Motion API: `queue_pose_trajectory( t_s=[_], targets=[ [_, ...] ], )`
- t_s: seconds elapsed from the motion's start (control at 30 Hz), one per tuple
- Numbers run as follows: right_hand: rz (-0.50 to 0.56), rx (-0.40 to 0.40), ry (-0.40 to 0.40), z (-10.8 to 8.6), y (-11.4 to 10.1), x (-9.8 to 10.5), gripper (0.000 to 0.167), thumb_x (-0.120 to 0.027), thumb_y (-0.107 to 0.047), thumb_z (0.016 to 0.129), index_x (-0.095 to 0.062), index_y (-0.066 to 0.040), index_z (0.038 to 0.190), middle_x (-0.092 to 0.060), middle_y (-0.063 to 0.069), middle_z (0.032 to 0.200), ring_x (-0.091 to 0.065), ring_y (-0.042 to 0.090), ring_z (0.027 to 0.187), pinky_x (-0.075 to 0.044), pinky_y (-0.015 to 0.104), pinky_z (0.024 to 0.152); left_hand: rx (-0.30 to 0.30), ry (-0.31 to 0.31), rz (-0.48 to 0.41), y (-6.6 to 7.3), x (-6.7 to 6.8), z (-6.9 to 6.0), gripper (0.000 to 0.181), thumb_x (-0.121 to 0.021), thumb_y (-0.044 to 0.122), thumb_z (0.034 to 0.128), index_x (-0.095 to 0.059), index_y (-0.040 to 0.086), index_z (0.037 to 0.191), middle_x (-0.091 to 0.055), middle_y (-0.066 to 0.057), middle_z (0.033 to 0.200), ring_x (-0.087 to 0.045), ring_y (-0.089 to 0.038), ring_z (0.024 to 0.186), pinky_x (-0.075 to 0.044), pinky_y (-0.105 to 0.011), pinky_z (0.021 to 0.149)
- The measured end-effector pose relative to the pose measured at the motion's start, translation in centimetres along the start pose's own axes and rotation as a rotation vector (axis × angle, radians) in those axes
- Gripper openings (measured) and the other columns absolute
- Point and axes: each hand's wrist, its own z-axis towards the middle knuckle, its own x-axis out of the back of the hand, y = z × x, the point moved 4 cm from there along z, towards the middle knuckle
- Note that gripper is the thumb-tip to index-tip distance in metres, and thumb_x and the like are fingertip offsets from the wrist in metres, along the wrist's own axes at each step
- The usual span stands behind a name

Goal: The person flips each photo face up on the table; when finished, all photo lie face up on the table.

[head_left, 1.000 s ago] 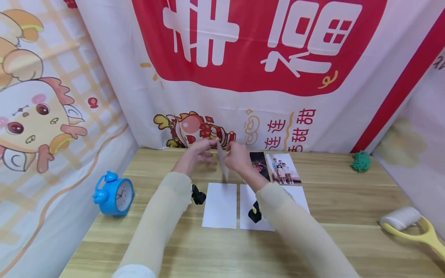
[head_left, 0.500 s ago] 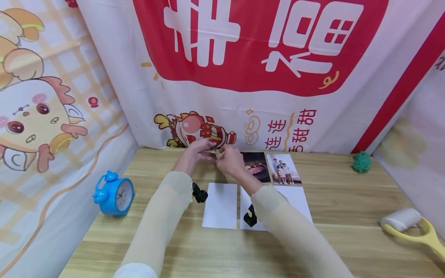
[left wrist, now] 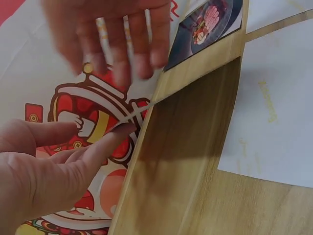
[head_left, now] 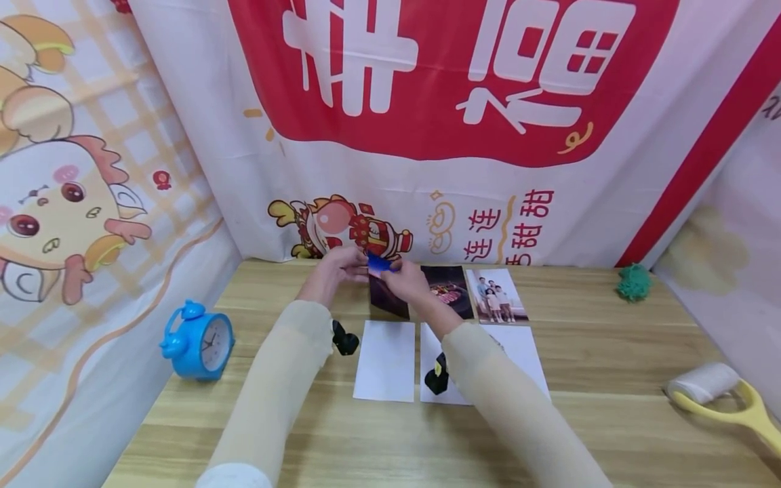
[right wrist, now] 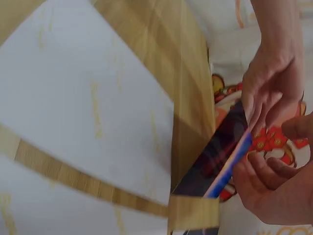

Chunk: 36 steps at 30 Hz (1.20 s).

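A photo with a dark face and a blue-and-pink edge stands tilted above the back of the wooden table. My left hand holds it by a corner; in the left wrist view a left fingertip lies against its edge. Close to its blue edge is my right hand. In the left wrist view the right fingers hang fairly straight and spread, blurred. To the right lie a food photo and a family photo. White sheets lie in front, one of them nearest the raised photo.
A blue alarm clock stands at the left. A white roll with a yellow handle lies at the right, and a green tuft sits in the back right corner. Printed cloth hangs behind the table.
The photo, seen nearly edge-on earlier, has turned so that its dark, blue-edged face shows to the head view. My hands have shifted only slightly.
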Motion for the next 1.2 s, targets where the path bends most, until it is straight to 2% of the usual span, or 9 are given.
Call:
queue_pose_trajectory(
  t_s=[0.2, 0.33, 0.5, 0.73, 0.8, 0.87, 0.93, 1.03, 1.2],
  targets=[
    [-0.285, 0.060, -0.105, 0.4, 2.4, 0.2, 0.045, -0.059, -0.021, 0.099, -0.061, -0.005, 0.141, -0.064, 0.016, 0.146, -0.058, 0.032, 0.137, -0.047, 0.046, 0.118, 0.032, 0.060, 0.009, -0.1, -0.8, -2.6, 0.056, -0.046, 0.005, 0.1043, -0.032, 0.005, 0.158, -0.045, -0.022, 0.160, -0.048, -0.039, 0.149, -0.046, -0.053, 0.121],
    [-0.308, 0.122, -0.247, 0.5, 3.1, -0.4, 0.051, -0.065, -0.019, 0.099, -0.057, -0.008, 0.148, -0.058, 0.017, 0.153, -0.051, 0.033, 0.146, -0.042, 0.048, 0.124, 0.048, 0.056, -0.028, -0.4, -1.7, -4.8, 0.063, -0.042, 0.007, 0.1055, -0.020, 0.005, 0.164, -0.031, -0.019, 0.170, -0.036, -0.037, 0.157, -0.036, -0.052, 0.128],
    [-0.400, 0.192, -0.345, 0.6, 3.6, -1.1, 0.056, -0.066, -0.024, 0.101, -0.051, -0.012, 0.154, -0.055, 0.014, 0.157, -0.048, 0.033, 0.149, -0.039, 0.048, 0.127, 0.038, 0.075, -0.013, -0.7, -1.7, -4.9, 0.060, -0.040, 0.011, 0.1065, -0.023, 0.005, 0.164, -0.027, -0.019, 0.172, -0.033, -0.038, 0.158, -0.034, -0.054, 0.128],
    [-0.660, 0.315, -0.378, 0.6, 3.8, -2.4, 0.050, -0.055, -0.027, 0.105, -0.054, -0.011, 0.152, -0.056, 0.017, 0.155, -0.046, 0.034, 0.150, -0.026, 0.054, 0.130, -0.058, 0.120, 0.112, -1.5, -1.5, -3.9, 0.050, -0.049, 0.005, 0.1026, -0.042, 0.002, 0.152, -0.050, -0.025, 0.153, -0.048, -0.035, 0.146, -0.044, -0.050, 0.122],
    [-0.687, 0.302, -0.389, 0.6, 3.8, -2.7, 0.049, -0.051, -0.029, 0.107, -0.053, -0.011, 0.153, -0.054, 0.016, 0.157, -0.042, 0.033, 0.153, -0.021, 0.054, 0.133, -0.090, 0.105, 0.188, -1.8, -1.6, -3.6, 0.054, -0.051, 0.000, 0.1003, -0.042, 0.001, 0.153, -0.049, -0.025, 0.155, -0.047, -0.032, 0.145, -0.043, -0.047, 0.123],
    [-0.695, 0.270, -0.394, 0.6, 3.8, -2.8, 0.049, -0.049, -0.031, 0.108, -0.052, -0.013, 0.154, -0.051, 0.015, 0.159, -0.037, 0.035, 0.156, -0.018, 0.055, 0.134, -0.126, 0.086, 0.308, -1.9, -1.8, -3.5, 0.060, -0.056, -0.003, 0.0974, -0.041, 0.002, 0.155, -0.058, -0.021, 0.141, -0.057, -0.024, 0.123, -0.051, -0.038, 0.112],
    [-0.694, 0.227, -0.395, 0.5, 3.9, -2.7, 0.049, -0.048, -0.033, 0.109, -0.050, -0.016, 0.155, -0.046, 0.014, 0.163, -0.033, 0.039, 0.157, -0.020, 0.056, 0.134, -0.172, 0.067, 0.491, -1.8, -2.1, -3.7, 0.072, -0.062, -0.002, 0.0948, -0.034, 0.002, 0.161, -0.049, -0.022, 0.158, -0.056, -0.023, 0.127, -0.052, -0.033, 0.106],
    [-0.676, 0.182, -0.399, 0.5, 3.8, -2.4, 0.050, -0.050, -0.034, 0.109, -0.047, -0.020, 0.157, -0.038, 0.015, 0.168, -0.028, 0.044, 0.157, -0.023, 0.059, 0.132, -0.254, 0.050, 0.777, -1.5, -2.5, -4.0, 0.075, -0.068, 0.003, 0.0899, -0.038, 0.001, 0.159, -0.052, -0.023, 0.154, -0.057, -0.024, 0.119, -0.051, -0.032, 0.100],
    [-0.692, 0.194, -0.399, 0.7, 3.9, -2.3, 0.052, -0.053, -0.033, 0.107, -0.047, -0.022, 0.158, -0.038, 0.014, 0.168, -0.031, 0.041, 0.155, -0.025, 0.056, 0.132, -0.306, 0.018, 1.029, -1.6, -3.1, -4.3, 0.077, -0.070, 0.005, 0.0858, -0.041, 0.000, 0.157, -0.040, -0.022, 0.165, -0.038, -0.035, 0.153, -0.034, -0.047, 0.129]
  ],
)
